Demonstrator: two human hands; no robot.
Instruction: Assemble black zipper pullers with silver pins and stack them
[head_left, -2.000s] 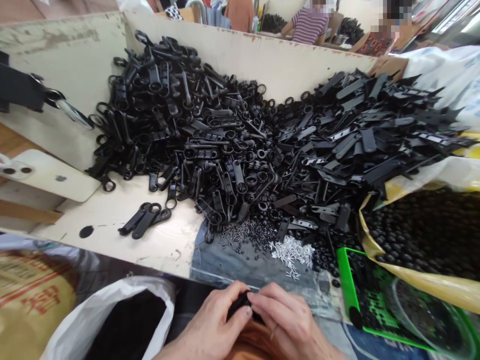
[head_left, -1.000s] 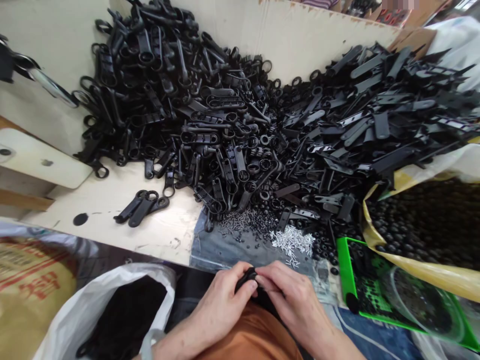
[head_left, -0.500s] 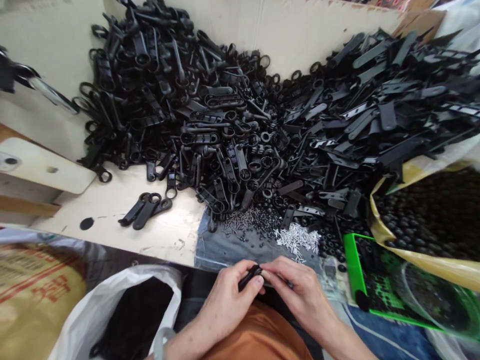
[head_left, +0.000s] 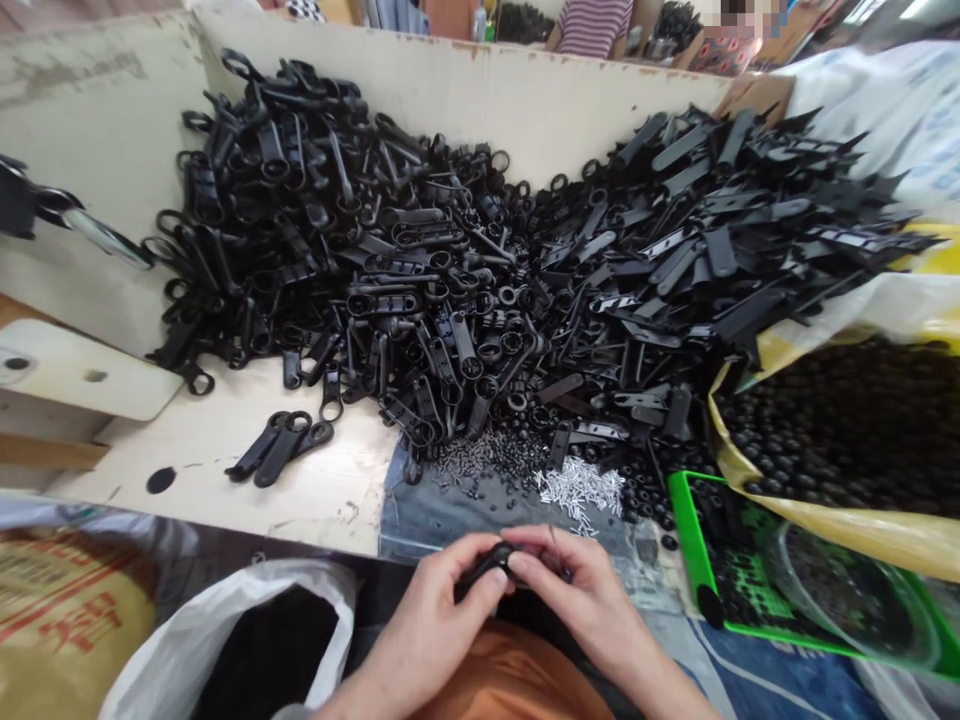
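Observation:
My left hand [head_left: 439, 625] and my right hand [head_left: 581, 600] meet at the near edge of the bench, above my lap. Between their pinched fingertips is a small black plastic part [head_left: 487, 562], mostly hidden by the fingers. Just beyond them, on a piece of blue denim [head_left: 427, 505], lie a heap of small silver pins [head_left: 579, 490] and a scatter of dark screws [head_left: 480, 455]. A huge pile of black plastic ring-ended parts [head_left: 360, 260] fills the bench behind, merging on the right into a pile of flat black strips [head_left: 720, 230].
A white bag with black contents [head_left: 247, 640] stands at the lower left beside a brown printed sack [head_left: 60, 610]. A green tray [head_left: 694, 545] and a yellow bag of black beads [head_left: 847, 440] sit at the right. A white phone [head_left: 75, 370] lies left. Other people sit beyond the back board.
The view has tilted up and down. My hands have stayed together at the bench edge, turning the small black part between the fingertips.

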